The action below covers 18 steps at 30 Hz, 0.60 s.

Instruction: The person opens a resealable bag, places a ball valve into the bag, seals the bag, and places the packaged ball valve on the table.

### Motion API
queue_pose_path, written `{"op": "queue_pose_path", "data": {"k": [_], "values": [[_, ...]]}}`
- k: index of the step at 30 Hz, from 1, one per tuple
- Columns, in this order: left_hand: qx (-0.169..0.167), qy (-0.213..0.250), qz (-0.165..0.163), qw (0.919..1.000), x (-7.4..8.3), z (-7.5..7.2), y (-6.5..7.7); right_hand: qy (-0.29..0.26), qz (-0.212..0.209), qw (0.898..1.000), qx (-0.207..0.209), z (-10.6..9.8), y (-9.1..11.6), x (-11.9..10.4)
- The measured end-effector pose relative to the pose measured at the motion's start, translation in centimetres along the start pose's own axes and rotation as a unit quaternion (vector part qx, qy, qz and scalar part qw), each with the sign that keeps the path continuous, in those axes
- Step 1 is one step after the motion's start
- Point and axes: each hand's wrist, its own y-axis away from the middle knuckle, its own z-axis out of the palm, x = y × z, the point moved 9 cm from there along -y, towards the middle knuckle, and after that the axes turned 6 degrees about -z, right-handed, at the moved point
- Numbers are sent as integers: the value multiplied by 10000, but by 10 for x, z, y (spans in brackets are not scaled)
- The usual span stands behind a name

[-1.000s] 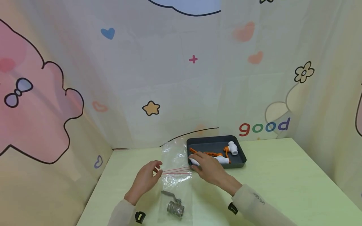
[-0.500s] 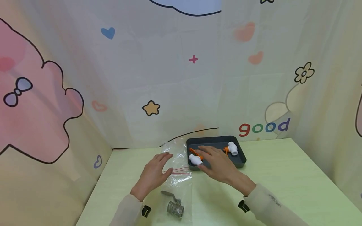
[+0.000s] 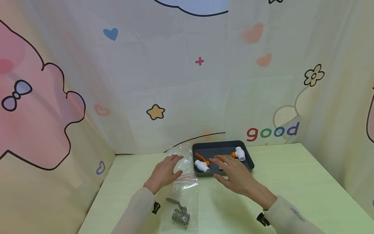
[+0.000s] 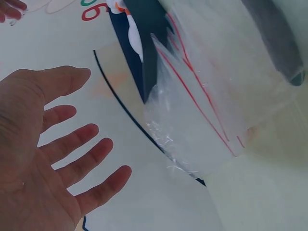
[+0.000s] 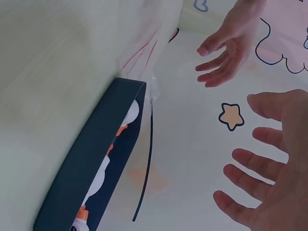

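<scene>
Both my hands hover with fingers spread, holding nothing. The left hand (image 3: 163,172) is above clear zip bag plastic (image 3: 187,185) with red seal lines; whether this is one bag or two I cannot tell. Under the plastic, nearer me, lies a grey metal ball valve (image 3: 181,216) with a lever handle. Beside the front of a dark grey tray (image 3: 214,150) is my right hand (image 3: 239,177), its fingers over the tray. Inside, a white plastic ball valve with an orange handle (image 3: 202,166) lies at left, another white valve (image 3: 240,153) at right. A further white piece is mostly hidden behind the right hand.
The pale table (image 3: 292,182) reaches out to the right of the tray. A printed curtain (image 3: 187,81) hangs right behind the table and along both sides. The tray's raised wall (image 5: 91,149) shows in the right wrist view.
My right hand has let go of a white valve in the tray's left part and drawn back to the right. The left hand has moved up and right over the bag, its fingers straightening.
</scene>
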Motion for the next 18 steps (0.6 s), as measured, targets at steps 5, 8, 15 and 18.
{"op": "queue_pose_path", "data": {"k": [5, 8, 15, 18], "values": [[-314, -145, -16, 9994, -2, 19, -12, 51, 72, 10000, 28, 0, 9, 5], [-487, -358, -1, 9982, -2, 29, -18, -26, 154, 9999, -10, 1, 13, 6], [-762, -781, 18, 9940, -6, 51, -24, -168, 259, 9993, -229, 10, 19, 6], [-794, -852, 105, 9931, -7, 57, -26, -205, 253, 9992, -243, 13, 20, 5]]}}
